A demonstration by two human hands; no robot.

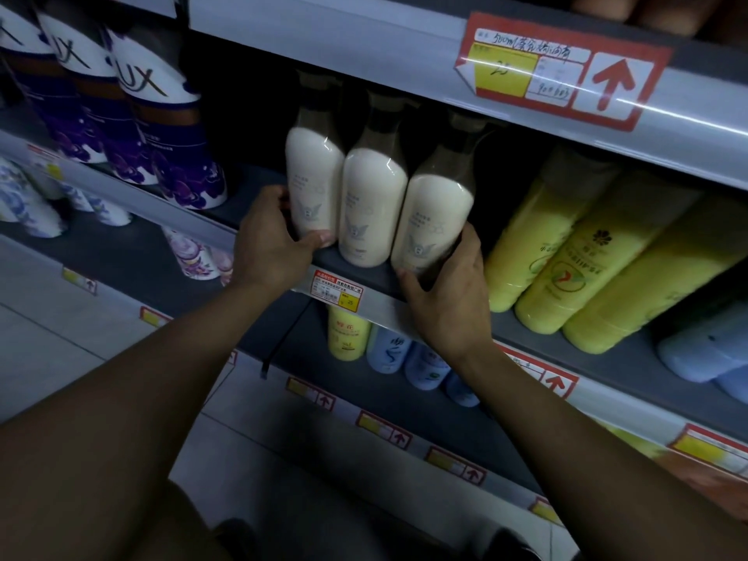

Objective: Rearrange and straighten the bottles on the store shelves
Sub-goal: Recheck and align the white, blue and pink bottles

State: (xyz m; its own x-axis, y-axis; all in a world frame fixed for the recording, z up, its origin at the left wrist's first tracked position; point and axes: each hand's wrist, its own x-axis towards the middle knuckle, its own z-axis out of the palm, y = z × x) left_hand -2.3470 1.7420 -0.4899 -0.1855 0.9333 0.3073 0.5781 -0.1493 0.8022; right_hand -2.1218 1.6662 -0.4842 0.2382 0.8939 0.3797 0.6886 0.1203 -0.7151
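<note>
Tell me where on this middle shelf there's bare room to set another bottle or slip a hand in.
Bare shelf shows between the purple bottles and the left white bottle, where the left hand sits. A dark gap separates the right white bottle, held by the right hand, from the yellow bottles. The three white bottles touch: crowded.

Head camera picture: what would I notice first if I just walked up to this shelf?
Probably the three white bottles with dark necks, bright in the middle of the dim shelf. The left hand grips the leftmost one and the right hand grips the rightmost one, near their bases. Next, the yellow bottles to the right and the big red arrow price tag on the shelf edge above.
</note>
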